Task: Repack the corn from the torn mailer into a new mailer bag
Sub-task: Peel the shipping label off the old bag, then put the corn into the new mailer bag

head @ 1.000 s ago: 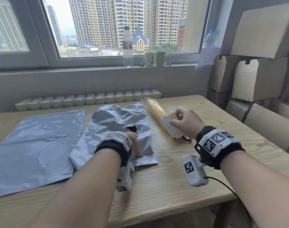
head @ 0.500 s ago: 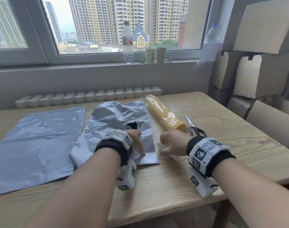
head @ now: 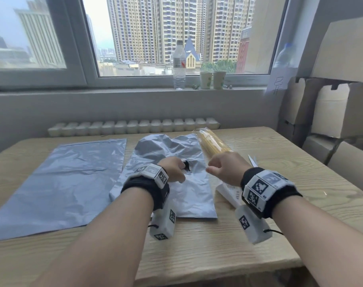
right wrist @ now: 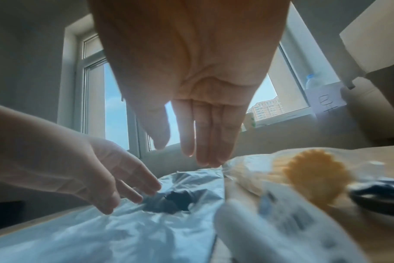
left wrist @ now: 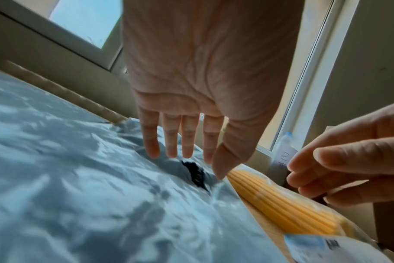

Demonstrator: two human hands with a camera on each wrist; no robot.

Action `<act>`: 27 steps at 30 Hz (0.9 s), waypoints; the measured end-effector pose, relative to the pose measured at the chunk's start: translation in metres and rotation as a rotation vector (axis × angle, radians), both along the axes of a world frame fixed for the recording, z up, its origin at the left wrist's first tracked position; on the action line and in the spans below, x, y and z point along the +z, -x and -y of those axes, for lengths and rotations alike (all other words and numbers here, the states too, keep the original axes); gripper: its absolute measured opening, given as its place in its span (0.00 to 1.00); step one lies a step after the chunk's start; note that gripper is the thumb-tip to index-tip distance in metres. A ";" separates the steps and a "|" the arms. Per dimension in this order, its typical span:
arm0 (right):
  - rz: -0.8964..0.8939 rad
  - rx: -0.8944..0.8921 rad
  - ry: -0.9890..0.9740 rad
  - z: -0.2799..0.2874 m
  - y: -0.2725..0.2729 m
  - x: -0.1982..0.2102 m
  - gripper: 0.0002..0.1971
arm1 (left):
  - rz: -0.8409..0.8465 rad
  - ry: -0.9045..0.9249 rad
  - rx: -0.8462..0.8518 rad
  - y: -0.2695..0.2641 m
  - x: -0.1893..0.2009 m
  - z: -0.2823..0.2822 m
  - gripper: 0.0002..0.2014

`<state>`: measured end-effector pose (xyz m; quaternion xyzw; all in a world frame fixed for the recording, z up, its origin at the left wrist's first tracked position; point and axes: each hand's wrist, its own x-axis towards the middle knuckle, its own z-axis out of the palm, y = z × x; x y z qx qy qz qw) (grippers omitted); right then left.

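The torn grey mailer [head: 172,154] lies crumpled mid-table, a dark hole [head: 186,165] in its face. My left hand [head: 173,169] hovers just above it beside the hole [left wrist: 195,173], fingers straight and holding nothing. My right hand [head: 224,168] floats above the mailer's right edge, fingers relaxed and empty [right wrist: 191,142]. The corn [head: 212,142], yellow in clear wrap, lies on the table right of the mailer [left wrist: 279,201]. A flat new grey mailer [head: 58,183] lies at the left. A white label [head: 228,192] rests on the table under my right wrist.
Scissors [head: 253,161] lie right of the corn, mostly hidden by my right hand. Cardboard boxes [head: 331,108] stack at the right. A water bottle [head: 179,65] and two paper cups [head: 212,79] stand on the sill. The wooden table [head: 197,255] stretches bare towards me.
My right hand carried the white label from beside the corn down to the table, let it go, and now hovers empty near the torn mailer. My left hand lifted slightly towards the hole.
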<state>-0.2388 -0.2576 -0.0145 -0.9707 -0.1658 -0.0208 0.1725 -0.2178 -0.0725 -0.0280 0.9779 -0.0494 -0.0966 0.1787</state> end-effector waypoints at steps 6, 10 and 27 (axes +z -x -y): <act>-0.078 0.103 -0.067 -0.072 -0.013 0.019 0.12 | 0.059 0.032 0.132 -0.001 0.013 -0.074 0.24; -0.147 0.132 -0.131 -0.131 -0.039 0.024 0.11 | 0.072 0.058 0.209 -0.013 0.021 -0.131 0.24; -0.555 0.163 -0.290 -0.288 -0.182 -0.018 0.13 | 0.000 -0.068 0.374 -0.153 -0.002 -0.284 0.23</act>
